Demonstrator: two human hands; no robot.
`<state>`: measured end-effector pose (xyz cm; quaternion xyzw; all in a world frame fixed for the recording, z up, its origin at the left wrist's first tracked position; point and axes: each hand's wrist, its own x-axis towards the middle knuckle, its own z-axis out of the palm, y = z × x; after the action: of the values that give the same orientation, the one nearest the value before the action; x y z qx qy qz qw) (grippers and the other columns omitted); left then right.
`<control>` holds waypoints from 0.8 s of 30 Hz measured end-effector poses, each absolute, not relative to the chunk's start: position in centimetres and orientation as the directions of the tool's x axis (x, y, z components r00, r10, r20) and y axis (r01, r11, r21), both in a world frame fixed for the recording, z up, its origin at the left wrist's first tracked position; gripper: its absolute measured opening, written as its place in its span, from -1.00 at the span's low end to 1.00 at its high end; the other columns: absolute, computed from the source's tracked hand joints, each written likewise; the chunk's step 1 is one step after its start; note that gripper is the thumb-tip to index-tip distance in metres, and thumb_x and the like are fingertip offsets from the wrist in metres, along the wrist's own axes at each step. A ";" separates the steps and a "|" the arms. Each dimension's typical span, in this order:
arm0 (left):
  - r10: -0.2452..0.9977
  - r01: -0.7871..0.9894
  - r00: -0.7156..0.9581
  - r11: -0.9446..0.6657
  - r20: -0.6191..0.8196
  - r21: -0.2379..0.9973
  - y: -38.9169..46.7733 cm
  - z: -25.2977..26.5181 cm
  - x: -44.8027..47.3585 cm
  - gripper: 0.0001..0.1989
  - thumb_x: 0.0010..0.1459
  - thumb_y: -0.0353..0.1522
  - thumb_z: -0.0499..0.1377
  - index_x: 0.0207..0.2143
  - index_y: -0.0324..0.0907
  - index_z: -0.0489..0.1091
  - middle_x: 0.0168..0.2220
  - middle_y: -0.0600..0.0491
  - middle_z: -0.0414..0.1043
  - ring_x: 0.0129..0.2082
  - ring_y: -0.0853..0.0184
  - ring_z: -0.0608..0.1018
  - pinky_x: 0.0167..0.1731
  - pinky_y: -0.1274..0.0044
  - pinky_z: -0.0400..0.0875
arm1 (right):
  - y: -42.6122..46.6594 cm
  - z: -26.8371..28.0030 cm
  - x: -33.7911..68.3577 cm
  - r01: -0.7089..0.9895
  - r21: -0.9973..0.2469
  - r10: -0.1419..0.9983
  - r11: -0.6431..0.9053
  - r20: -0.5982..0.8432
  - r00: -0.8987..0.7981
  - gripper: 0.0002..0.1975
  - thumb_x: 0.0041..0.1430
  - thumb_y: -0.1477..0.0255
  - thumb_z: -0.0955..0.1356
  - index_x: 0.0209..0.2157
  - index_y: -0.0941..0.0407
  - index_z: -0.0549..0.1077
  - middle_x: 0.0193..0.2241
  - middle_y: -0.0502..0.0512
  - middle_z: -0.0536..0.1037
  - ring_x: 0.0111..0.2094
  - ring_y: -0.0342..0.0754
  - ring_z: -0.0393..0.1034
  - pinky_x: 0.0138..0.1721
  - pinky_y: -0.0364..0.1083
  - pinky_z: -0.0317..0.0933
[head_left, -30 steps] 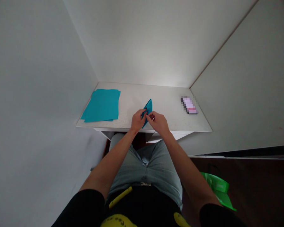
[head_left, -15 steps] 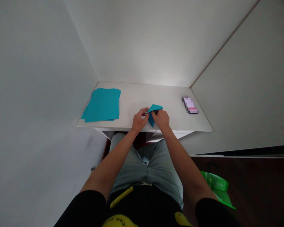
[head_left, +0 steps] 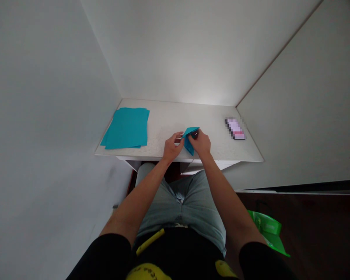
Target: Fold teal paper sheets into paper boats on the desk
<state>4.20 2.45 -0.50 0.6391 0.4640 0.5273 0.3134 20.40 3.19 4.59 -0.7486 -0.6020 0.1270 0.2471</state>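
A small folded piece of blue paper point(head_left: 189, 144) is held up between my hands, just over the front part of the white tabletop point(head_left: 166, 116). My left hand point(head_left: 173, 147) pinches its left edge with the thumb and fingers. On the other side, my right hand point(head_left: 202, 142) grips the paper, its thumb at the inner fold and a dark gap showing under the upper flap. The upper flap is pointed and tilts up to the right; a narrower part hangs down toward me. Some fingertips are hidden behind the paper.
A stack of flat blue paper sheets point(head_left: 128, 128) lies at the table's left end. A phone point(head_left: 235, 129), blurred out, lies near the right edge. Walls close in the table at the back and sides. Something green and shiny point(head_left: 270, 229) sits low at the right.
My right hand has shifted slightly right and turned, and the paper's flap stands a little steeper, with the lower part moved right. My left hand has barely moved.
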 end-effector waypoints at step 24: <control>0.922 0.296 -0.066 -0.346 0.381 0.890 3.2 -1.0 4.1 -0.67 0.40 -0.37 0.17 0.18 -0.10 0.45 0.15 -0.08 0.60 -0.24 0.32 0.65 -0.14 0.42 0.61 | 3.0 3.7 22.4 0.710 -0.678 0.975 0.190 0.215 -0.056 -0.92 0.16 0.38 0.34 -0.31 0.06 0.47 -0.24 0.09 0.58 -0.24 0.00 0.49 -0.17 -0.05 0.37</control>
<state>4.13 3.15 -1.00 0.6185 0.4925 0.5390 0.2904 22.40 2.97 3.74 -0.6036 -0.6980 0.2017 0.3283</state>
